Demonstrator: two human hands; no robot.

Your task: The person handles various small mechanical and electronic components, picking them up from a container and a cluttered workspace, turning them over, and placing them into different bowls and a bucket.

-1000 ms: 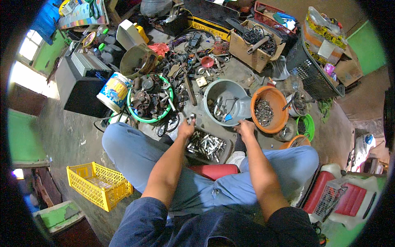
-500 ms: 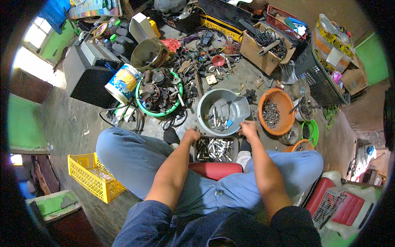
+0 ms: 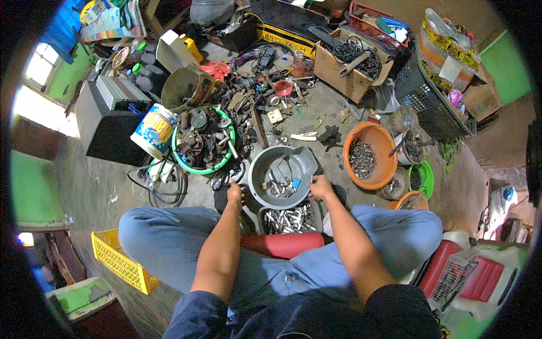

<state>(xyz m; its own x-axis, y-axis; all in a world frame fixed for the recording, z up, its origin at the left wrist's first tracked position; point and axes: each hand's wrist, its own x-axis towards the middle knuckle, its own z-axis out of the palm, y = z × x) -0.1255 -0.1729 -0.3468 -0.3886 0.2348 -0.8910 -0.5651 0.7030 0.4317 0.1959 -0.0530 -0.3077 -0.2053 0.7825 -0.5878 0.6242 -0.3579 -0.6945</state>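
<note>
My right hand (image 3: 320, 187) grips the right rim of a round grey basin (image 3: 255, 194), beside its broad spout. Inside the basin lie metal parts (image 3: 280, 186) and a small blue piece (image 3: 296, 183). Left of the basin, slightly apart from its rim, is my left hand (image 3: 235, 194) with curled fingers; what they hold, if anything, is hidden. A dark tray (image 3: 319, 219) full of shiny small metal cylinders (image 3: 289, 219) sits between my legs, its far part covered by the basin.
An orange basin (image 3: 388, 148) of small metal parts stands right, near a bright green bowl (image 3: 427, 186). On the left is a green-rimmed basket (image 3: 195, 170) of greasy parts beside a paint bucket (image 3: 152, 135). Loose parts cover the floor beyond. A red cushion (image 3: 282, 245) lies before me.
The grey basin has come nearer and a little left with my right hand on it, covering more of the tray. My left hand has shifted left, away from the tray's edge.
</note>
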